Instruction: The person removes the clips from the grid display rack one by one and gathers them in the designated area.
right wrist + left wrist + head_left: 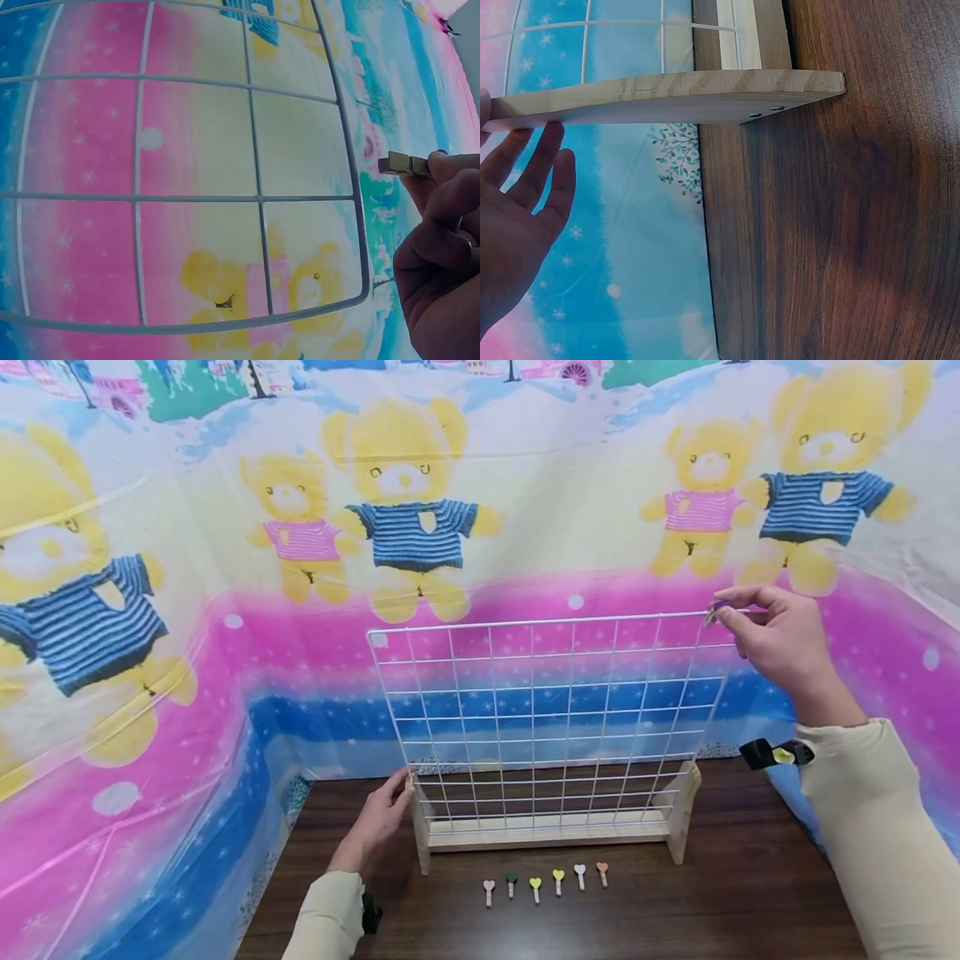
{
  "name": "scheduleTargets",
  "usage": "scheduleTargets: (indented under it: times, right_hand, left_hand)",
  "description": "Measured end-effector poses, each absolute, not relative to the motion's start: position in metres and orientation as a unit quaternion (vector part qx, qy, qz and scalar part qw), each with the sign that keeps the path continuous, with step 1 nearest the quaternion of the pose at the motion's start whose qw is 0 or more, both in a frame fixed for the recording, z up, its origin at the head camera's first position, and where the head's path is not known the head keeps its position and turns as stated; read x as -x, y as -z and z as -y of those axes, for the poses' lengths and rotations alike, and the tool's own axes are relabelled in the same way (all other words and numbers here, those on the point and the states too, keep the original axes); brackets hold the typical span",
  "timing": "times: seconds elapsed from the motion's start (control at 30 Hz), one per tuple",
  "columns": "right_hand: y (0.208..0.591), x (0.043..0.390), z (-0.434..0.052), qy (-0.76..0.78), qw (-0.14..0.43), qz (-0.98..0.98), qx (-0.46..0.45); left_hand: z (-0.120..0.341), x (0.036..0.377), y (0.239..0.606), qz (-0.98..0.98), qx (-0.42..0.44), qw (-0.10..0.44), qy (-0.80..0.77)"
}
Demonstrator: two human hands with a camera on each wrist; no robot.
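A white wire grid (532, 693) stands upright in a wooden stand (547, 837) on a dark wooden table (750, 893). My left hand (382, 817) rests with straight fingers against the stand's left foot (675, 97); the left wrist view shows this left hand (521, 210) open beside it. My right hand (772, 643) is up at the grid's top right corner and pinches a small wooden peg (715, 610). In the right wrist view the peg (405, 163) sticks out of the right hand's fingers (442, 247), just right of the grid's outer wire (352, 172).
Several small heart-topped pegs (535, 887) lie in a row on the table in front of the stand. A bright teddy-bear printed sheet (405, 510) hangs close behind and wraps round both sides.
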State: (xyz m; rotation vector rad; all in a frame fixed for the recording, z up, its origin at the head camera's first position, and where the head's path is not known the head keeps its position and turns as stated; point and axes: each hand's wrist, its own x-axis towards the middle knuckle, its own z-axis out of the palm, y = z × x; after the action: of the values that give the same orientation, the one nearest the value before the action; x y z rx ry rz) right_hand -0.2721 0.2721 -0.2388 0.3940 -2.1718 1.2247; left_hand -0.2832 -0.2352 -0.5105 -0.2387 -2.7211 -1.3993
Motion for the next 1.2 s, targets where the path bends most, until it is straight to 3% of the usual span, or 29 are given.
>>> scheduleTargets:
  times: [0.33, 0.67, 1.2]
  right_hand:
    - [0.273, 0.258, -0.273, -0.403, 0.298, 0.847, -0.175]
    - [0.307, 0.243, -0.27, -0.394, 0.242, 0.87, -0.172]
    - [0.362, 0.245, -0.263, -0.353, 0.209, 0.889, -0.203]
  left_hand:
    - [0.234, 0.283, 0.511, 0.888, 0.075, 0.042, 0.451]
    - [0.234, 0.283, 0.51, 0.89, 0.071, 0.037, 0.449]
    - [0.234, 0.284, 0.51, 0.894, 0.071, 0.039, 0.44]
